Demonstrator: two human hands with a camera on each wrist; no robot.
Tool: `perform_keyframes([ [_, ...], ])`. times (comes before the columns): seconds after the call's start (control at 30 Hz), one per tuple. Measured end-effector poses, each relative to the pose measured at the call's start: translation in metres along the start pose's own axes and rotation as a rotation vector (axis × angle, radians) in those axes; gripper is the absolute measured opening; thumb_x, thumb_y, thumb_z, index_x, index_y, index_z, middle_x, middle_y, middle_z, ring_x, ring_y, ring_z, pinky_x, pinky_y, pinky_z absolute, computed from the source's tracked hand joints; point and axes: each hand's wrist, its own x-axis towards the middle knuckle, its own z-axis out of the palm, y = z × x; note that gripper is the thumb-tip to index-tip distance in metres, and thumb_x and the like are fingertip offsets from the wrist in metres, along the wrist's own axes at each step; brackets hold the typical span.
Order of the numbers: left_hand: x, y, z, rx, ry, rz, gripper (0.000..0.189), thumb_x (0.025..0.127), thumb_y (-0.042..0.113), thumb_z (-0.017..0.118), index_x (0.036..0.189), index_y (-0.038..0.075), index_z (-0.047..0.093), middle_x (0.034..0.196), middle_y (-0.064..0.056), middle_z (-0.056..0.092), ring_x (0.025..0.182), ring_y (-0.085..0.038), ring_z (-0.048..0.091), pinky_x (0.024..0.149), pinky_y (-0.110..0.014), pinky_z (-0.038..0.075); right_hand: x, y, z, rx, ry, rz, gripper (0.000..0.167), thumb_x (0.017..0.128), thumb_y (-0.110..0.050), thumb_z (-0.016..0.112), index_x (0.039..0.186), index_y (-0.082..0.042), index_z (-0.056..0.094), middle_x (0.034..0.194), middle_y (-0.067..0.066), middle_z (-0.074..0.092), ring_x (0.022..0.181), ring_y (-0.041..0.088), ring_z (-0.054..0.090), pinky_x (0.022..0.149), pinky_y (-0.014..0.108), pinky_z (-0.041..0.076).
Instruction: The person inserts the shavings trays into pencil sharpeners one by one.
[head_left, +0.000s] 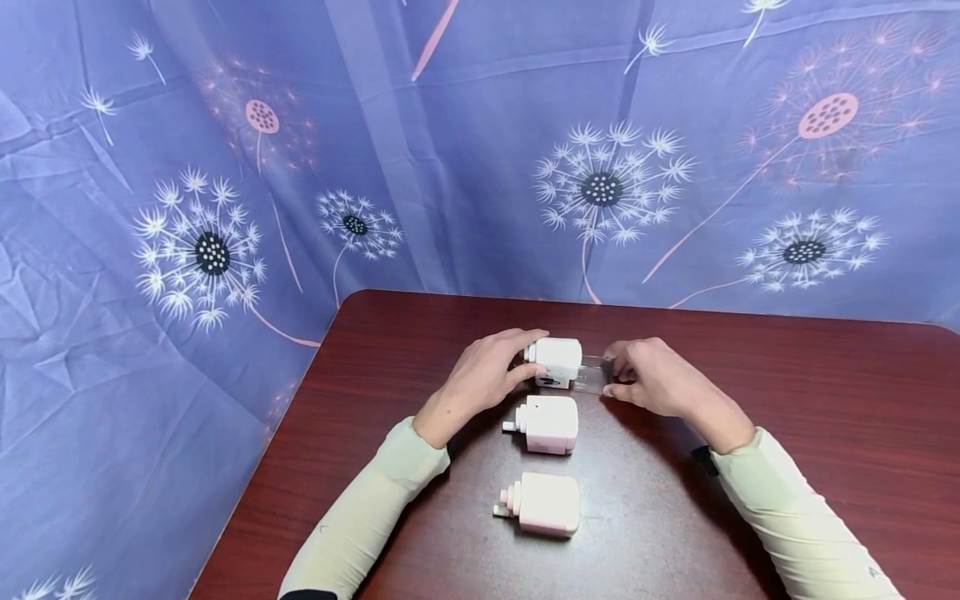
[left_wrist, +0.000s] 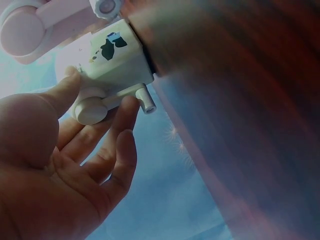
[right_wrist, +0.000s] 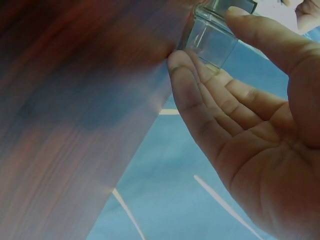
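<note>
A white pencil sharpener (head_left: 558, 353) with a dark patch printed on its side (left_wrist: 107, 47) lies at the back of a row of similar ones. My left hand (head_left: 480, 371) grips it at its crank end, thumb on one side and fingertips by the crank (left_wrist: 122, 97). From its other end a clear plastic drawer (head_left: 591, 377) sticks out. My right hand (head_left: 663, 379) pinches the drawer's outer end between thumb and fingers; that clear end (right_wrist: 212, 42) also shows in the right wrist view.
Two pale pink sharpeners, a middle one (head_left: 551, 423) and a near one (head_left: 550, 503), lie on the dark red wooden table (head_left: 825, 417), cranks pointing left. A blue dandelion-print cloth (head_left: 465, 167) hangs behind and to the left of the table.
</note>
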Motion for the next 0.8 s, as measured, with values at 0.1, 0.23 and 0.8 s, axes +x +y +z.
perform_keyframes([
  [0.1,-0.0002,0.0002,0.0001,0.001,-0.001,-0.002,0.060,0.100,0.043,0.071,0.154,0.021,0.058,0.145,0.001,0.066,0.130,-0.017,0.065,0.101,-0.038,0.055,0.0010,-0.0014,0.0006,-0.002,-0.001,0.001,0.032,0.083,-0.010,0.090,0.106,0.001,0.071,0.077,-0.006,0.073,0.075,0.014,0.070,0.071,0.036,0.059],
  [0.23,0.0002,0.0005,0.0005,0.003,0.004,0.011,0.060,0.100,0.043,0.072,0.154,0.019,0.058,0.144,0.000,0.067,0.129,-0.018,0.065,0.101,-0.039,0.055,0.0022,-0.0029,0.0009,0.002,-0.003,-0.001,0.029,0.083,-0.011,0.090,0.103,0.000,0.072,0.077,-0.006,0.073,0.074,0.014,0.070,0.071,0.036,0.059],
  [0.8,-0.0004,0.0009,0.0006,0.001,0.002,0.002,0.061,0.100,0.043,0.071,0.155,0.019,0.057,0.144,0.000,0.067,0.128,-0.018,0.065,0.101,-0.039,0.055,0.0055,-0.0039,0.0026,0.010,-0.011,0.015,0.032,0.083,-0.011,0.090,0.107,0.001,0.072,0.080,-0.001,0.075,0.076,0.015,0.071,0.072,0.037,0.060],
])
